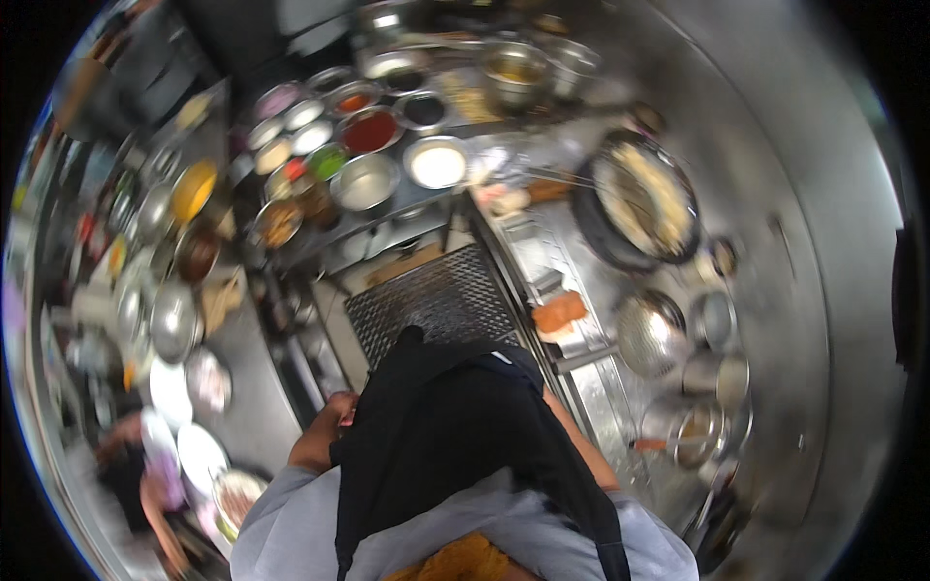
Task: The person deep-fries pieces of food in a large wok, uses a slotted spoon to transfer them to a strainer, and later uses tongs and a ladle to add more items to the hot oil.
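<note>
Beside the black apron, my left hand [343, 407] is low at my side, near the edge of the steel counter on the left; its fingers are mostly hidden, and a small pinkish patch shows by them. Of my right arm only the forearm is seen, while the apron hides the hand. In front of me lies a black perforated floor mat [436, 298]. To the right, a dark wok [636, 200] holds pale, cream-coloured food. An orange cloth [559, 312] rests on the front edge of the steel cooking range [610, 392].
Bowls of sauces, one with red sauce [369, 131], crowd the counter ahead. A perforated steel strainer [652, 332] and pots stand at right. White oval plates [202, 454] and metal bowls [174, 319] line the left counter [254, 363]. Another person's arm [156, 508] is at lower left.
</note>
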### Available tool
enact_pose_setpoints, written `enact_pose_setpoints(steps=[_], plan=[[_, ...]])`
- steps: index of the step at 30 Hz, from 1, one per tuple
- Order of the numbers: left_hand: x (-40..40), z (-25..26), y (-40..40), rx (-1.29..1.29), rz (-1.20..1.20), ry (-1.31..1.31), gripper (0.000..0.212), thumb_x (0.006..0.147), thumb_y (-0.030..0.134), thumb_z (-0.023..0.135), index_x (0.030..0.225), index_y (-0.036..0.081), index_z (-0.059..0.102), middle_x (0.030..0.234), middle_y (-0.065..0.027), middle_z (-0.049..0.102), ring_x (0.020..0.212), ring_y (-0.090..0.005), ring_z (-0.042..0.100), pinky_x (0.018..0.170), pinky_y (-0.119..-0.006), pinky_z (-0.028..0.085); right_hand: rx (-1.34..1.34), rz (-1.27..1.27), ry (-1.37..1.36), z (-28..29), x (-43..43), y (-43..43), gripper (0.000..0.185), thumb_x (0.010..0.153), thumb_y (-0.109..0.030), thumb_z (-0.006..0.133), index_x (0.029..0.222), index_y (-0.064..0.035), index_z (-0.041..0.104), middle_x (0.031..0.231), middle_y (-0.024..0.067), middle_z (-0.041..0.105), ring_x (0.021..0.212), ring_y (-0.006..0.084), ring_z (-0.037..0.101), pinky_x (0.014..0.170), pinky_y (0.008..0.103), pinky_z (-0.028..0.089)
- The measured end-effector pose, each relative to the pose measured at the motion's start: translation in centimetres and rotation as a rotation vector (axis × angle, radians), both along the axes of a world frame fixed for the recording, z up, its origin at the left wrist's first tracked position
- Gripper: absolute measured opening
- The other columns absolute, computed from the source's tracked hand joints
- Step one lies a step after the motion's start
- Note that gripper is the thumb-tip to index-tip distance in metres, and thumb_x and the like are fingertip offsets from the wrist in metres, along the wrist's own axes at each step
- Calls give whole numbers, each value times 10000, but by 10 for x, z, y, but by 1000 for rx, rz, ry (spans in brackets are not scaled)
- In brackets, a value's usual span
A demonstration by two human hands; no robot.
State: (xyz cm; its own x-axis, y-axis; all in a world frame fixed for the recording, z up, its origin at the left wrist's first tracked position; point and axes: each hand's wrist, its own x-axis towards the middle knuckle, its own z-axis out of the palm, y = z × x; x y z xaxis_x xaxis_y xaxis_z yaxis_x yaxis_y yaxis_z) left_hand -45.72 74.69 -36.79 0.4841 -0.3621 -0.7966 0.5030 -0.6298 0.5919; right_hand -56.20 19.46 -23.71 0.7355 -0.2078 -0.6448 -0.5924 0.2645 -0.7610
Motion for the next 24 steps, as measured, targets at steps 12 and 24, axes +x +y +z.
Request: enact_pose_setpoints(steps=[12,24], plan=[[326,96,-201,215,-229,12,262,1010,306,590,1237,191,649,888,28,682,613,-102,603,480,-306,484,-308,-312,516,-128,-175,92,306,983,-206,552,1200,-31,677,1025,123,729,862,240,694,808,348,555],[422,86,-232,333,-652,53,305,945,214,547,1231,199,652,944,19,689,699,-129,626,574,-367,526,-79,-838,495,-93,-104,232,316,953,-244,602,1261,-178,625,918,-18,705,761,156,673,685,424,540]])
